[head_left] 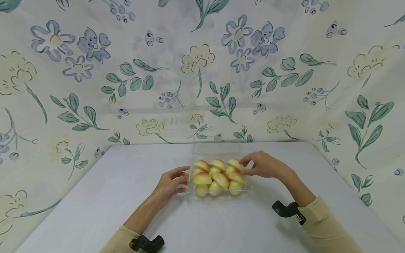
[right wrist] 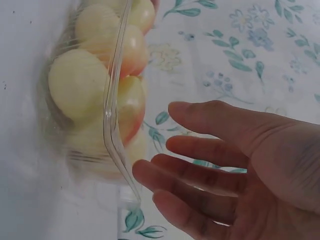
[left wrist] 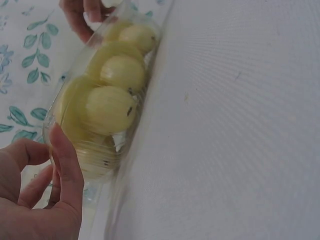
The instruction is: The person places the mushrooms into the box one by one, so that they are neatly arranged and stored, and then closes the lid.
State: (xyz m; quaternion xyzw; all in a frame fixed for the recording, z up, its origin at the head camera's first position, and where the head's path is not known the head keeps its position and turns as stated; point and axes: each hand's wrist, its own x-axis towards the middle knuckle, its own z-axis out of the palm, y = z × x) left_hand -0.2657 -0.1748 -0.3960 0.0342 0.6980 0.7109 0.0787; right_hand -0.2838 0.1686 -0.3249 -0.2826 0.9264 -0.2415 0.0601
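A clear plastic box (head_left: pixel 248 188) holds several pale yellow, fruit-like pieces (head_left: pixel 202 178); red-blushed domed ones sit on rounder ones, in two rows. Its clear lid (head_left: pixel 216 149) lies folded back behind it. My left hand (head_left: pixel 171 185) is at the box's left side, and in the left wrist view its fingertips (left wrist: pixel 56 134) are right at the rim. My right hand (head_left: pixel 264 165) is at the right side, with fingers spread and lightly bent. The right wrist view shows its fingertips (right wrist: pixel 141 170) close beside the rim, nothing gripped.
The box stands on a white table (head_left: pixel 95 189) toward its back edge. Behind and at both sides hangs a cloth (head_left: pixel 177 45) with flowers and leaves. A dark camera (head_left: pixel 147 243) is strapped to the left wrist and another (head_left: pixel 284 209) to the right.
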